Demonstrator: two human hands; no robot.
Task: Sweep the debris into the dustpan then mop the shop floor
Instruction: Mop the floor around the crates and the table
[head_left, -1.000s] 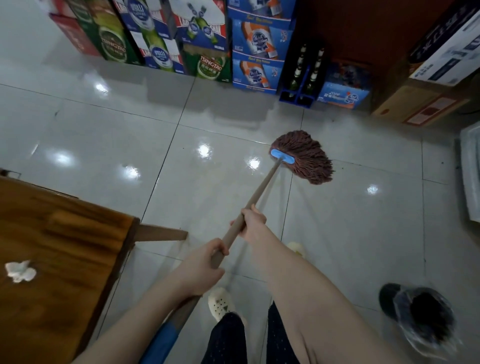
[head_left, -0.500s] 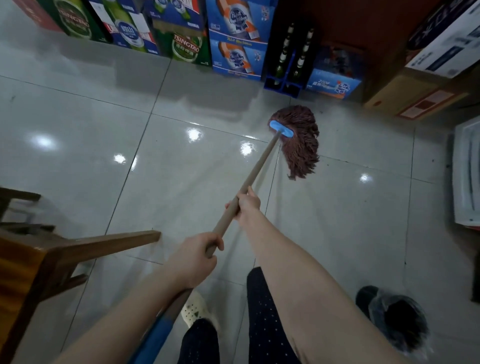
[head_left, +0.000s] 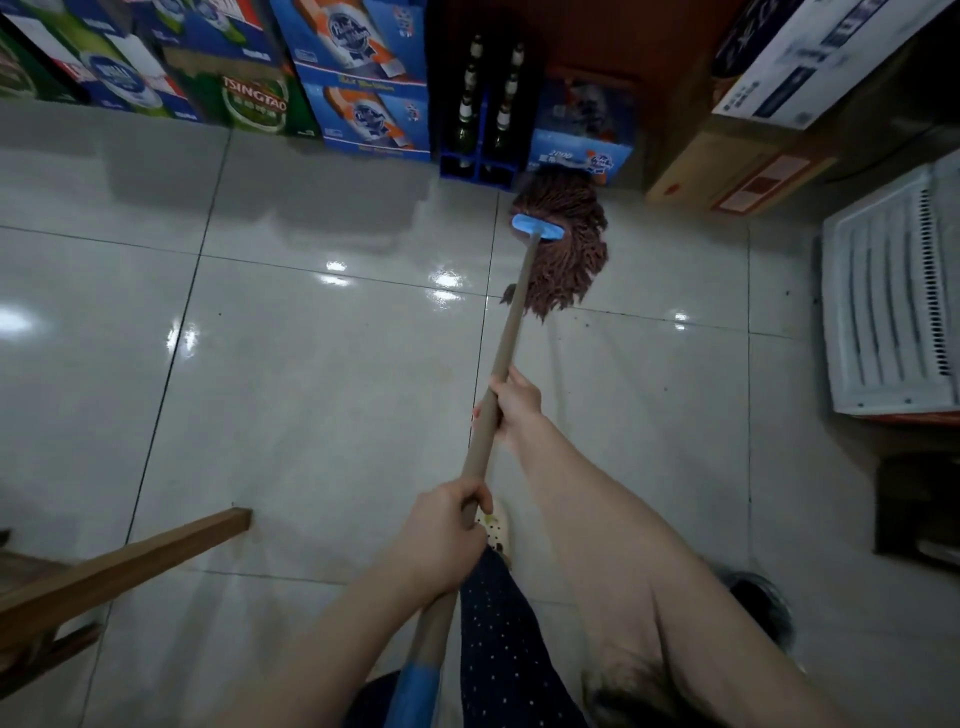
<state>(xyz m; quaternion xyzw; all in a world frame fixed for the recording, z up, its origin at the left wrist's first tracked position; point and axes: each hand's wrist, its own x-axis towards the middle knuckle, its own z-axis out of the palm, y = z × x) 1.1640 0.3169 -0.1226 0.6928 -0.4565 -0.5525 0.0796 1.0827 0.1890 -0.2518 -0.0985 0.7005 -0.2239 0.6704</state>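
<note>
**Mop down by the bottle crate, both hands on the pole**

I have the string mop (head_left: 563, 254) on the tiled floor (head_left: 322, 395), its brown strands lying just in front of the blue bottle crate (head_left: 475, 166) and the low blue carton (head_left: 582, 150) beside it. The right hand (head_left: 515, 406) is wrapped round the wooden handle (head_left: 511, 332) about halfway up. The left hand (head_left: 441, 540) is closed round it lower down, just above the blue sleeve (head_left: 413, 691) at the butt end.

I judge the pole stiff and light. The head is soft and floppy, probably heavy with water, so it will drag and trail behind any turn. Two hands set apart like this give me leverage, and I would not bring them closer together. The tile shines with reflections and looks wet, so I expect it to be slick underfoot.

The space is tight. Stacked beer cartons (head_left: 358, 78) line the far edge, with glass bottles (head_left: 467, 109) standing upright in the crate, and a careless push could knock them. A brown cardboard box (head_left: 727, 171) and a white vented unit (head_left: 888, 301) close off the right. A wooden furniture leg (head_left: 156, 551) juts in from the left, near my left elbow's swing. A lined bin (head_left: 758, 608) sits near my right side. I see no dustpan or debris pile here, so I take it this is the mopping stage
</note>
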